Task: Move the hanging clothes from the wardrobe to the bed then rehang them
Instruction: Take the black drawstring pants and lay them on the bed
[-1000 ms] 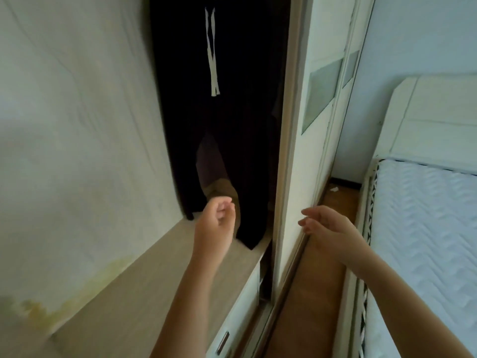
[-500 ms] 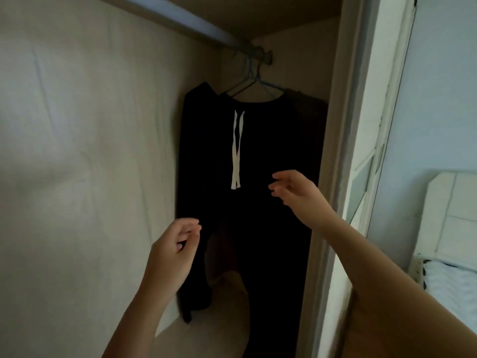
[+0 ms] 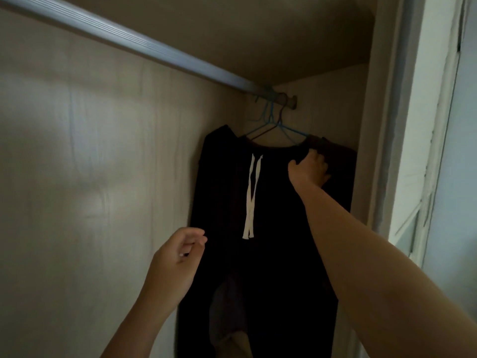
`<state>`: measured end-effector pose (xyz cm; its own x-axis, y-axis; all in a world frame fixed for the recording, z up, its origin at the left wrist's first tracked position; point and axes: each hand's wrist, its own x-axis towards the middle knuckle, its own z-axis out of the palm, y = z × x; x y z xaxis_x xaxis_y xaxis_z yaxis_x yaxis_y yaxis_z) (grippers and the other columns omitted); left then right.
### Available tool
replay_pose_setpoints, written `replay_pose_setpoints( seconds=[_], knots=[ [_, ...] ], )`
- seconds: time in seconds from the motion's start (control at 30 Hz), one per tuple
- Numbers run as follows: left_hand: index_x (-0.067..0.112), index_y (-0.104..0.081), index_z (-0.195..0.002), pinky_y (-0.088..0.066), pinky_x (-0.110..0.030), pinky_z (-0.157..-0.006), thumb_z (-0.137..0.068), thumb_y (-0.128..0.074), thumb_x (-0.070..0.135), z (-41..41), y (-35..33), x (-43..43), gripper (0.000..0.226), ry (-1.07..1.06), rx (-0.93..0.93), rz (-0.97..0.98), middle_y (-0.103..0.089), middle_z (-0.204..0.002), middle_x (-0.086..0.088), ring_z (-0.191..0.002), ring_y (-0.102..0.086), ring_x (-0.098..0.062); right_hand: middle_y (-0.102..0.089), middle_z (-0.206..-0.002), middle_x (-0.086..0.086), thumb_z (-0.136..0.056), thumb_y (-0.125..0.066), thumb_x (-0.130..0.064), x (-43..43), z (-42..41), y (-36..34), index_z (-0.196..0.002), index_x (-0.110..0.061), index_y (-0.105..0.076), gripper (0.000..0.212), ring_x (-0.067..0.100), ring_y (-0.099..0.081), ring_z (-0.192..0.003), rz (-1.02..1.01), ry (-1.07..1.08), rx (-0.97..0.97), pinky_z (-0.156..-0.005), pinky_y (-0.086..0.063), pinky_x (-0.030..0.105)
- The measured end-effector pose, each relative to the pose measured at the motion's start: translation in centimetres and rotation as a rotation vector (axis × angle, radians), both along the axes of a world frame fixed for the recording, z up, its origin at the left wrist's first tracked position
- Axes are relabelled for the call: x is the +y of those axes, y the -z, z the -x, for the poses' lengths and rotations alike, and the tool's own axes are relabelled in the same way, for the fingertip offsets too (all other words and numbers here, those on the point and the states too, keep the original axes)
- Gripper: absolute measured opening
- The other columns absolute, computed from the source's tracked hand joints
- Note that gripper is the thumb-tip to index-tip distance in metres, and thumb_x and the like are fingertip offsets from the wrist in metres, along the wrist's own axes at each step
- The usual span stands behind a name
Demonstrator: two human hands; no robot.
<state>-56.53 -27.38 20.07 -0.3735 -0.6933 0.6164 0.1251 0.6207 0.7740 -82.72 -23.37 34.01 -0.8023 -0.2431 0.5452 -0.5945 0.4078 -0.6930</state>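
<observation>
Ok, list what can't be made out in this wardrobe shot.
Head view only:
- Number of dark garments: they merge in shadow.
- Hanger count: the hooks overlap at the rail.
- Right hand fingertips: buried in cloth.
- Garment hems: cut off by the bottom edge.
- Left hand: blurred.

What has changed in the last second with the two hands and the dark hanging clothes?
The right hand rose from waist height to the top edge of the dark garment with the white drawstring and now grips it near the blue wire hangers. The left hand also rose, empty and loosely curled. The clothes remain on the metal rail.
</observation>
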Motion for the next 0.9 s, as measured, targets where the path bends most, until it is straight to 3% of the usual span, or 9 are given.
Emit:
replay_pose_setpoints(
  seconds=[0.23,0.3,0.43,0.57,0.63,0.77,0.9],
  knots=[
    [0.030,-0.061,-0.085,-0.041,-0.014,-0.075,-0.086,-0.054,0.010,-0.5,-0.4,-1.4,0.022,-0.016,-0.003,0.019,-0.070,-0.087,0.007,-0.093,-0.064,-0.012,-0.034,-0.141,0.020,-0.090,-0.051,-0.032,-0.2,2.8,-0.9,-0.133,-0.003,-0.038,0.053,0.038,-0.033,-0.130,-0.092,0.067,0.109,-0.104,-0.031,0.049],
    [0.031,-0.061,-0.085,-0.041,-0.014,-0.074,-0.086,-0.054,0.009,-0.5,-0.4,-1.7,0.023,-0.026,0.000,0.015,-0.068,-0.091,0.018,-0.091,-0.064,-0.012,-0.036,-0.139,0.021,-0.090,-0.052,-0.033,-0.4,2.8,-1.5,-0.130,-0.001,-0.041,0.052,0.038,-0.037,-0.126,-0.091,-0.003,0.111,-0.101,-0.036,0.047],
    [0.031,-0.060,-0.086,-0.042,-0.014,-0.075,-0.087,-0.054,0.010,-0.5,-0.3,-1.6,0.022,-0.045,-0.029,0.028,-0.064,-0.093,0.028,-0.091,-0.064,-0.010,-0.035,-0.143,0.019,-0.093,-0.049,-0.030,-0.9,2.5,-2.5,-0.137,-0.002,-0.032,0.055,0.037,-0.041,-0.127,-0.086,-0.182,-0.002,-0.098,-0.040,0.042],
    [0.032,-0.060,-0.086,-0.044,-0.010,-0.070,-0.087,-0.054,0.012,-0.7,-0.3,-1.7,0.020,-0.076,-0.028,0.040,-0.064,-0.094,0.029,-0.091,-0.064,-0.010,-0.026,-0.152,0.013,-0.095,-0.045,-0.031,-1.9,2.0,-3.1,-0.145,-0.006,-0.018,0.062,0.032,-0.029,-0.138,0.045,-0.392,-0.178,-0.109,-0.032,0.039],
    [0.032,-0.060,-0.085,-0.045,-0.006,-0.069,-0.087,-0.054,0.012,-0.9,-0.4,-1.7,0.020,-0.086,-0.033,0.044,-0.064,-0.093,0.029,-0.090,-0.064,-0.010,-0.025,-0.153,0.011,-0.095,-0.044,-0.031,-2.4,1.6,-3.4,-0.145,-0.008,-0.020,0.060,0.030,-0.028,-0.139,0.139,-0.426,-0.180,-0.110,-0.029,0.038],
    [0.032,-0.060,-0.084,-0.041,-0.013,-0.071,-0.087,-0.055,0.015,-1.3,-0.9,-1.9,0.019,-0.091,-0.028,0.048,-0.067,-0.090,0.021,-0.092,-0.064,-0.011,-0.046,-0.139,0.014,-0.094,-0.045,-0.032,-2.4,1.0,-4.4,-0.135,-0.008,-0.040,0.048,0.032,-0.045,-0.126,0.302,-0.409,-0.136,-0.106,-0.039,0.043],
    [0.032,-0.060,-0.086,-0.040,-0.014,-0.074,-0.088,-0.054,0.017,-1.7,-1.6,-1.7,0.017,-0.109,-0.017,0.063,-0.069,-0.093,0.009,-0.094,-0.063,-0.011,-0.051,-0.132,0.015,-0.094,-0.045,-0.033,-1.7,0.0,-5.9,-0.130,-0.005,-0.044,0.046,0.032,-0.049,-0.121,0.313,-0.390,-0.031,-0.100,-0.043,0.039]
  ],
)
